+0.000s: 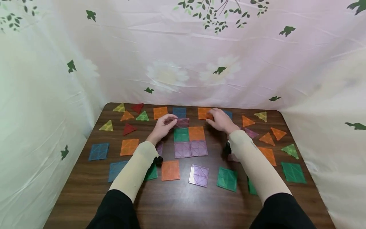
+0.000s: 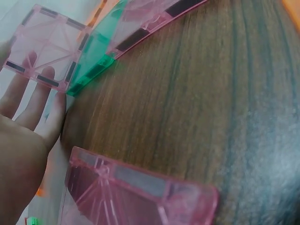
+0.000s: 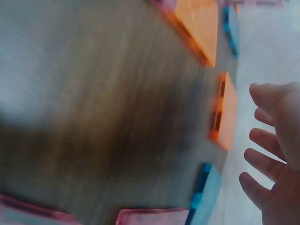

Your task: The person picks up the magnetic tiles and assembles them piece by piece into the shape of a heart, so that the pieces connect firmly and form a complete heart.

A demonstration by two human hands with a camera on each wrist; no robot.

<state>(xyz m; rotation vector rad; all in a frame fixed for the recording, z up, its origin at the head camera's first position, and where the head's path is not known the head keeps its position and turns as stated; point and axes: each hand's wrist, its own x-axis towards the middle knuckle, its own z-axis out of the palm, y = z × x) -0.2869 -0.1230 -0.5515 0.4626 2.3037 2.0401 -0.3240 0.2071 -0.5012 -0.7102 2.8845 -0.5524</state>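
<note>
My left hand pinches a translucent purple square magnetic tile, its thumb at one edge and fingers behind. That tile stands tilted up at the far edge of a green square tile, which lies flat. An orange square tile and two purple square tiles adjoin the green one in a flat block. Over the back of the table, my right hand hovers at an orange square tile, fingers spread and loosely bent. In the right wrist view nothing is in its fingers.
Blue square tiles lie along the back edge. Triangle tiles in several colours, such as a red triangle and a green triangle, are scattered left and right. More squares, including a green square, lie in front on the brown table.
</note>
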